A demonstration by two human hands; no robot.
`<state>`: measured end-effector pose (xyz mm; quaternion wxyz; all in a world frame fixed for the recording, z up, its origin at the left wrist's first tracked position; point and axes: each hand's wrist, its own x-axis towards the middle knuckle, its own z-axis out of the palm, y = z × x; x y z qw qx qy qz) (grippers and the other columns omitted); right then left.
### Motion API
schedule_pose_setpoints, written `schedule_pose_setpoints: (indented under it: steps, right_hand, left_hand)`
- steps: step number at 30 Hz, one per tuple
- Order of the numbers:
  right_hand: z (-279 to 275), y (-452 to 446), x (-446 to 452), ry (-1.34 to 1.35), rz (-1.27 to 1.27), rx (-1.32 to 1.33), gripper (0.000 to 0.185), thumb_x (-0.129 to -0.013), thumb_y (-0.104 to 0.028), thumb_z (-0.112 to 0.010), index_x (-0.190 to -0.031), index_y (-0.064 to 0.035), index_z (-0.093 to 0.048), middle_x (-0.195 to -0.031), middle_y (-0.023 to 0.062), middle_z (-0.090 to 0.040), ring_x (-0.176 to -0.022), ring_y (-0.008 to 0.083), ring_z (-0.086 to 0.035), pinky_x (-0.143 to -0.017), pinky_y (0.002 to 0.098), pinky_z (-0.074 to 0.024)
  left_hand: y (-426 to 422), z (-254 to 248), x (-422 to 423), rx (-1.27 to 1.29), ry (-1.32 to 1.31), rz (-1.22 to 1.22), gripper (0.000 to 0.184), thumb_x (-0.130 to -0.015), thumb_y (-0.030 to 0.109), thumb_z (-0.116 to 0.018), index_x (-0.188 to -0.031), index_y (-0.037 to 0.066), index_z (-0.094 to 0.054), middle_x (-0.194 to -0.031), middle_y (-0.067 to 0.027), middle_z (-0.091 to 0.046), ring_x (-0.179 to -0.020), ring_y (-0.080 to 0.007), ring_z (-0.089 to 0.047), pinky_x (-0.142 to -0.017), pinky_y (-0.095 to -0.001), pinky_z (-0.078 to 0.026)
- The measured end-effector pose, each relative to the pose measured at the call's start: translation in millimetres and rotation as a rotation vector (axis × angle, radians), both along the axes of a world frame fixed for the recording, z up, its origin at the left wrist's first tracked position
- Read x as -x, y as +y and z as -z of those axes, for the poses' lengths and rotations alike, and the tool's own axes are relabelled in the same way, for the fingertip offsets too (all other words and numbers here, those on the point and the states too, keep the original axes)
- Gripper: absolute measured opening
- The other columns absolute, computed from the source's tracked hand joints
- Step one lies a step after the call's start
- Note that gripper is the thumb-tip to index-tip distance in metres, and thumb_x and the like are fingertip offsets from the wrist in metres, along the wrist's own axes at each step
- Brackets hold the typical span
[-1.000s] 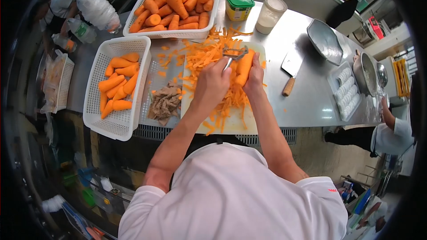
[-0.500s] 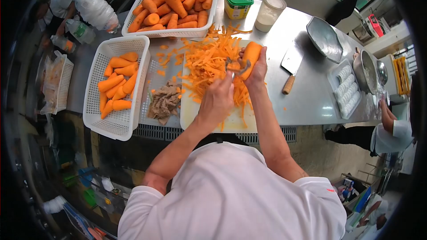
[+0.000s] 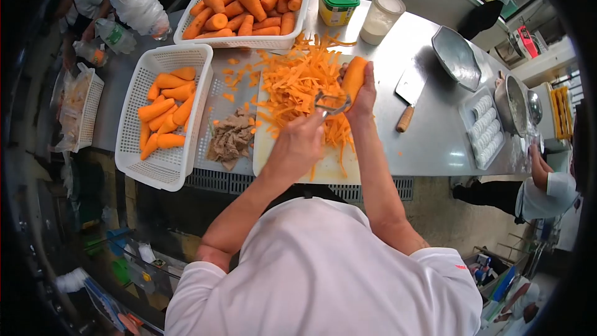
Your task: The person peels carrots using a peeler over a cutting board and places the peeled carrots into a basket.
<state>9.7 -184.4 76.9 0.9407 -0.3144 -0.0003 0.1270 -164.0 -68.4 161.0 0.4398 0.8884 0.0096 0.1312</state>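
Note:
My left hand (image 3: 296, 144) is closed round the handle of a metal peeler (image 3: 332, 103), whose head is close beside the lower part of a carrot. My right hand (image 3: 364, 101) grips that peeled-looking carrot (image 3: 354, 79) upright, its fingers wrapped behind it. Below both hands, a heap of orange carrot peelings (image 3: 287, 84) covers much of a pale cutting board (image 3: 268, 152). A crumpled brown cloth (image 3: 231, 139) lies left of the board, with bits of peel on it.
Rough carrots fill a white basket (image 3: 289, 42) at the back; smoother carrots lie in another white basket (image 3: 127, 152) at left. A cleaver (image 3: 410, 89), a green-lidded tub (image 3: 337, 4), a jar (image 3: 380, 18), a grey tray (image 3: 456, 58) and a white tray (image 3: 482, 127) share the metal table. A co-worker (image 3: 547, 193) is at right.
My left hand has drawn the peeler slightly down and towards me, along the carrot. My right hand keeps its hold on the carrot. The whole view has shifted a little.

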Motion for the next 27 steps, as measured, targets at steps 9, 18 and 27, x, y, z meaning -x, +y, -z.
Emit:
schedule_pose_setpoints:
  steps: [9,18,27]
  right_hand:
    - [-16,9,5,-0.086,-0.108,-0.172,0.043,-0.099,-0.050,-0.052,-0.111,-0.0088,-0.057,-0.095,0.0095,-0.061,-0.083,0.0185,-0.056,-0.071,0.0297,-0.0503]
    - [-5,-24,-17,-0.082,-0.106,-0.233,0.054,-0.098,-0.056,-0.049,-0.116,-0.0048,-0.056,-0.102,0.0110,-0.061,-0.087,0.0186,-0.058,-0.075,0.0298,-0.0517]
    - [-10,10,21,0.142,-0.147,-0.037,0.053,-0.102,-0.055,-0.041,-0.115,-0.0056,-0.057,-0.095,0.0092,-0.064,-0.081,0.0201,-0.063,-0.069,0.0327,-0.0549]
  left_hand:
    - [0,-16,-5,0.064,-0.079,-0.097,0.030,-0.089,0.005,-0.063,-0.118,-0.003,-0.063,-0.091,-0.0230,-0.067,-0.082,-0.0393,-0.066,-0.070,-0.0401,-0.051]
    - [16,-32,29,0.088,0.033,-0.051,0.027,-0.088,0.004,-0.061,-0.113,-0.006,-0.061,-0.087,-0.0277,-0.063,-0.077,-0.0449,-0.062,-0.068,-0.0475,-0.048]
    - [-9,-2,-33,-0.075,-0.118,-0.112,0.031,-0.091,0.006,-0.059,-0.121,-0.004,-0.060,-0.086,-0.0255,-0.063,-0.080,-0.0427,-0.063,-0.070,-0.0463,-0.050]
